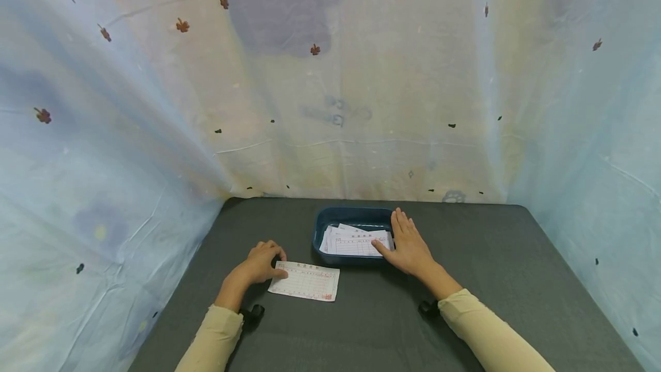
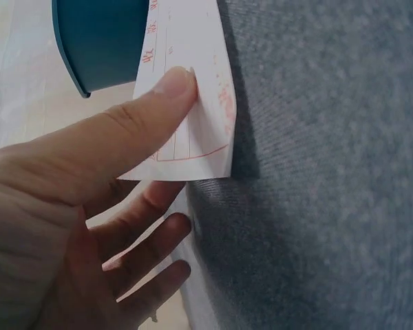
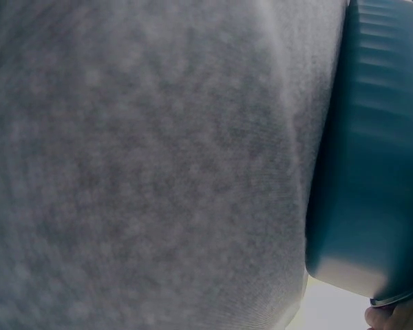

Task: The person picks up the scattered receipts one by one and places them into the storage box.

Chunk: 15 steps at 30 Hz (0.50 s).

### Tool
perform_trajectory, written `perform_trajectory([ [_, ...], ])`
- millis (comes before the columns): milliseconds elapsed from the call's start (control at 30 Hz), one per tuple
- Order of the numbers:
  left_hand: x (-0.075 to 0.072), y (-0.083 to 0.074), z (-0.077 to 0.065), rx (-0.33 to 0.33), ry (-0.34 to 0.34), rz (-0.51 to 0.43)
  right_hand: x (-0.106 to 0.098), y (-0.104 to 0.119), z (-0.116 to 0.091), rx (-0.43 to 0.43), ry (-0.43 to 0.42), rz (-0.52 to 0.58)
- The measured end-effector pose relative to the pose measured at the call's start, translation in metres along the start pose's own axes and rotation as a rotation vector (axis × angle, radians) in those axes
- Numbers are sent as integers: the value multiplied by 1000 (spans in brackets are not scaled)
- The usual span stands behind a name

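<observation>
My left hand (image 1: 256,266) pinches the left end of a printed paper form (image 1: 308,283) with red print, just in front of a dark blue plastic bin (image 1: 351,260). In the left wrist view the thumb lies on top of the form (image 2: 203,124), and the other fingers are behind or below it. More paper forms (image 1: 356,244) lie in a loose stack inside the bin. At the bin's right end is my right hand (image 1: 410,248), its fingers straight along the rim and its thumb reaching over the stacked forms. The right wrist view shows mostly the bin's outer wall (image 3: 372,151).
A dark grey cloth-covered table (image 1: 480,303) lies under everything. Pale patterned curtains (image 1: 361,102) hang behind the table and along both sides. Each wrist has a black strap-on device, the left one (image 1: 253,314) close to the tabletop.
</observation>
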<state>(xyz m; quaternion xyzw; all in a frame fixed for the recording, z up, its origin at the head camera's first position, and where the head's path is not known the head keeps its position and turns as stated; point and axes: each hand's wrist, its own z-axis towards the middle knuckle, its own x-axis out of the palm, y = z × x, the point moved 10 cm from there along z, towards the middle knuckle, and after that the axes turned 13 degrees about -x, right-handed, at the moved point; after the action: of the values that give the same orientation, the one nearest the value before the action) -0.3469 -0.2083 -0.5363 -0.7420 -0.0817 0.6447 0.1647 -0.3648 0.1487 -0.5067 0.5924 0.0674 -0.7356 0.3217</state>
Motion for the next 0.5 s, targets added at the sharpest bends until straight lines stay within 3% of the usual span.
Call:
perform_trajectory([
  [167, -1, 4, -1, 11, 32, -73, 1, 0, 0, -2, 10, 6],
  [500, -17, 2, -10, 130, 111, -235, -1, 1, 0, -4, 0, 0],
])
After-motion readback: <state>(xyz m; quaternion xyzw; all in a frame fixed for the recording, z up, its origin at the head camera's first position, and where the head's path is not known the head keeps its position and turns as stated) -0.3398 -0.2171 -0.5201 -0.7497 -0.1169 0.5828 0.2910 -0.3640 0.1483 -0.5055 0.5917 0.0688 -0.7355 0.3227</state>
